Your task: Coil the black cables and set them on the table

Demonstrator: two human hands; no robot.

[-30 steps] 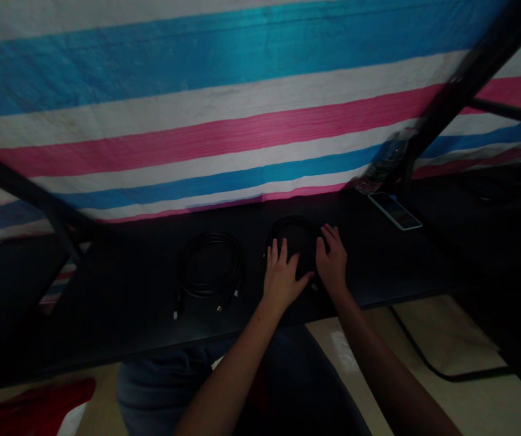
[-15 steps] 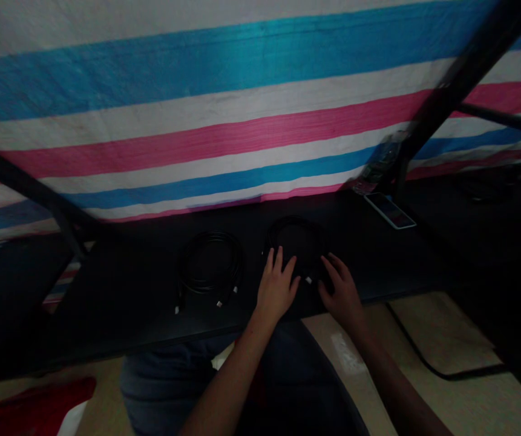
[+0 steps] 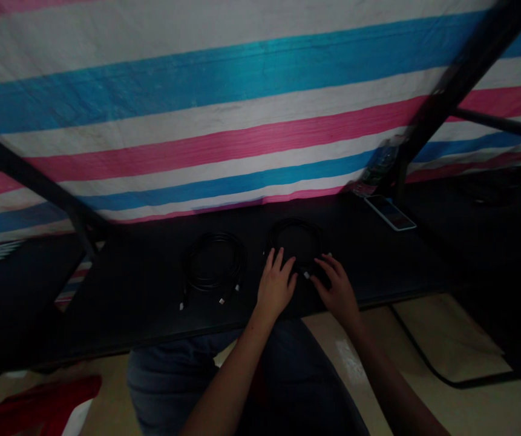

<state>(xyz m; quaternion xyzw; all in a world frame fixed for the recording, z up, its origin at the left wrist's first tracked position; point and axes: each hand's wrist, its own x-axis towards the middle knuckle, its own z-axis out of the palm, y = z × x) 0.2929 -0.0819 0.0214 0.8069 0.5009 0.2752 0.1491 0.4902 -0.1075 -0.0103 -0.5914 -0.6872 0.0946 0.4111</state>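
A blue, pink and white striped tarpaulin point(image 3: 224, 121) hangs behind a dark bench point(image 3: 119, 297). Two black cables lie coiled there: the nearer coil point(image 3: 295, 241) sits at twelve o'clock from the hands, and the other coil point(image 3: 213, 261) at nine o'clock. A phone point(image 3: 389, 213) and a plastic bottle point(image 3: 377, 168) lie at two o'clock. The left hand point(image 3: 276, 286) has a wide grip and the right hand point(image 3: 336, 290) a narrower, curved one, both at the coil's near edge; whether either holds it, I cannot tell.

And the hands have slid back off the top of the black cable coil point(image 3: 295, 241)! The left hand point(image 3: 276, 287) now sits lower, the right hand point(image 3: 338, 289) has curled in closer, and what looks like a small white plug point(image 3: 306, 275) shows between them, though it's dim there.
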